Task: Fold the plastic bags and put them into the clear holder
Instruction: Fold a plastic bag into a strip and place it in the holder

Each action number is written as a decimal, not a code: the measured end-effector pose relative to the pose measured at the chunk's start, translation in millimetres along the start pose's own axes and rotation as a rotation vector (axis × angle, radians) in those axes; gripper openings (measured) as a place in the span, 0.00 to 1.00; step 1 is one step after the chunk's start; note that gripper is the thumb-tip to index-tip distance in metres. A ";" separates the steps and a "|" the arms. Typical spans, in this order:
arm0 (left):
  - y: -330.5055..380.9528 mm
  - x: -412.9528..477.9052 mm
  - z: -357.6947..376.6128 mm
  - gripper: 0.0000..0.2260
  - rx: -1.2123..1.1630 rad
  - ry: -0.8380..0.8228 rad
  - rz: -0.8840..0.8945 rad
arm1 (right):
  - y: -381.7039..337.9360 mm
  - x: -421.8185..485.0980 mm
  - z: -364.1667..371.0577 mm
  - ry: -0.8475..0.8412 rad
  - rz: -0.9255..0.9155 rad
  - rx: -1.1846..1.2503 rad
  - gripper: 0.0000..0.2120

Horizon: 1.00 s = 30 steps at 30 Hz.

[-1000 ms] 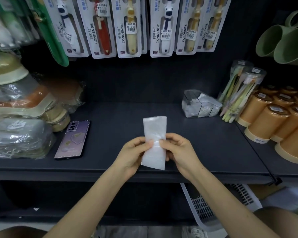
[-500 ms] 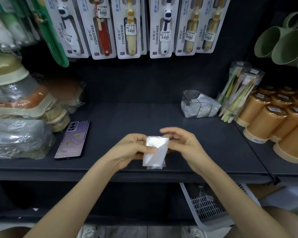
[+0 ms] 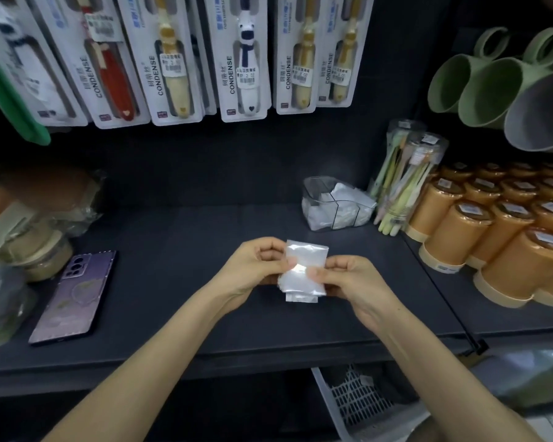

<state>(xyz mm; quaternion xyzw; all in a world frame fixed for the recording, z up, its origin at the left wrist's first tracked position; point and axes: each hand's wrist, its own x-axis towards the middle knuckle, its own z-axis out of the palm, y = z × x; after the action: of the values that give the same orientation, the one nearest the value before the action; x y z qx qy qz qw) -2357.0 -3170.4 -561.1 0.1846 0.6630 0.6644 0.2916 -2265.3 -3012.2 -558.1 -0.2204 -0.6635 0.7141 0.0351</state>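
1. Left hand [image 3: 253, 266]: fingers curled, thumb pinching the plastic bag [image 3: 300, 283] at its left edge.
2. Right hand [image 3: 351, 282]: thumb on top, pinching the right edge.
3. Both forearms bare, converging forward.

The plastic bag [image 3: 304, 272] between the left hand [image 3: 253, 266] and the right hand [image 3: 348, 279] is translucent white with a glossy sheen, set against a charcoal-black shelf [image 3: 173, 282]. Left of the left hand is a lilac phone [image 3: 74, 296] with a pale motif. Beyond the right hand the clear holder [image 3: 336, 204] shows white contents beside orange cups [image 3: 454, 231] with cream bases. Above the hands are white toothbrush cards [image 3: 243, 59] bearing red, yellow and navy-and-white handles, with sage-green mugs [image 3: 492, 90] to their right.
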 end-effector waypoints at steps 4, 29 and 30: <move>2.8 29.7 7.5 0.06 -0.097 -0.023 -0.021 | -8.0 19.6 -21.6 0.140 -0.010 -0.025 0.04; -19.1 106.1 14.3 0.42 0.334 0.107 0.330 | -50.0 70.3 -44.1 0.223 -0.268 -0.303 0.09; -22.1 97.0 13.0 0.42 0.345 0.109 0.335 | -49.9 70.1 -37.5 0.207 -0.247 -0.320 0.10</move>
<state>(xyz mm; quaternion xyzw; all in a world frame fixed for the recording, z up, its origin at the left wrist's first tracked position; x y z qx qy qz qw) -2419.6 -3100.1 -595.9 0.3029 0.7414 0.5895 0.1055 -2327.0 -2947.4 -529.7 -0.2122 -0.7831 0.5637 0.1547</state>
